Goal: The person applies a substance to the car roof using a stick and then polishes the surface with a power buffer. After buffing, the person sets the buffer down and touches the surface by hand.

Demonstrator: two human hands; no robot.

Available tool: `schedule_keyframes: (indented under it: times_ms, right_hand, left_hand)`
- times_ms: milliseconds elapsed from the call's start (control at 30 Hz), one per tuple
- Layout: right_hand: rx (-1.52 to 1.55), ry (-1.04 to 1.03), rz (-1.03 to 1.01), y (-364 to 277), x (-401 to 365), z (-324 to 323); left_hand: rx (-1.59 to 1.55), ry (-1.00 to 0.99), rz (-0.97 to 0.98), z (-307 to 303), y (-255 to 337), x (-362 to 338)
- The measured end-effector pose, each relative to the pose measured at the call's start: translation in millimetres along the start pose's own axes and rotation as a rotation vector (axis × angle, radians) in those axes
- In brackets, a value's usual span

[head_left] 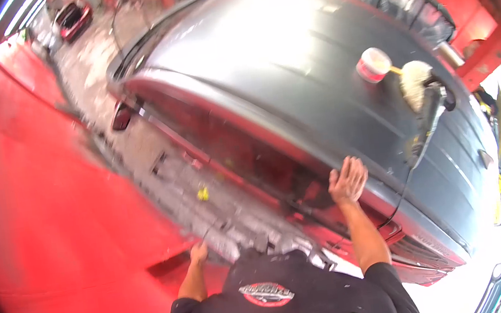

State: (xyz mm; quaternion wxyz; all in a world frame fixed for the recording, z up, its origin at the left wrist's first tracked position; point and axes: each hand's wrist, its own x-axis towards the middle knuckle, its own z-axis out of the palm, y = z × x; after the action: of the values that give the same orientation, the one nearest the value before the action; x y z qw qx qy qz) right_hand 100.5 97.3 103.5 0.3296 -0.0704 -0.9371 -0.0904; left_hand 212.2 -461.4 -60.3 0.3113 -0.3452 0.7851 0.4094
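Observation:
My right hand [348, 181] lies with its fingers spread at the roof edge of a dark grey vehicle [314, 67], and nothing is in it. Down by the red wall sits my left hand [198, 252], small and blurred, its fingers too unclear to read. On the roof, beyond my right hand, rests a polisher [430, 119] with a fluffy cream pad [415, 81]. Its dark cord [403, 191] runs over the roof edge near my right forearm. A white and red tub [374, 65] stands beside the pad, with a yellow handle-like piece between them.
A red wall [72, 228] rises on the left. Between it and the vehicle runs a narrow, cluttered floor strip with a small yellow item [203, 193]. The side mirror [122, 116] juts out at the upper left. Wrapped material [400, 3] lies beyond the roof.

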Motion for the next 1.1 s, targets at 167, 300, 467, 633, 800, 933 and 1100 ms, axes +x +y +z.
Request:
schedule_keyframes:
  times_ms: [167,300,467,633,800,933,1100]
  right_hand:
    - [-0.065,-0.078,0.018,-4.3,-1.2,3.9]
    - [-0.059,-0.063,0.004,-2.7,-0.2,4.5]
    - [-0.028,-0.078,0.023,-3.1,-0.4,2.8]
    - [0.008,-0.047,0.033,-5.3,3.0,-1.9]
    - [0.014,0.025,0.071,-5.7,2.4,0.7]
    - [0.003,0.052,0.073,-5.5,2.8,1.0]
    - [0.028,0.055,0.11,-6.7,3.5,-3.3]
  left_hand:
    - [-0.235,0.139,0.115,38.5,35.6,-34.2]
    - [-0.141,-0.018,0.166,71.8,-5.1,-32.5]
    - [-0.168,-0.014,-0.126,79.9,-38.5,-76.5]
    - [-0.246,0.065,-0.238,63.9,-74.0,-96.0]
    - [-0.384,0.185,-0.168,53.8,-67.6,-110.3]
    - [-0.303,0.132,-0.08,48.3,-63.9,-116.6]
    - [-0.165,0.049,-0.109,35.5,-74.9,-105.2]
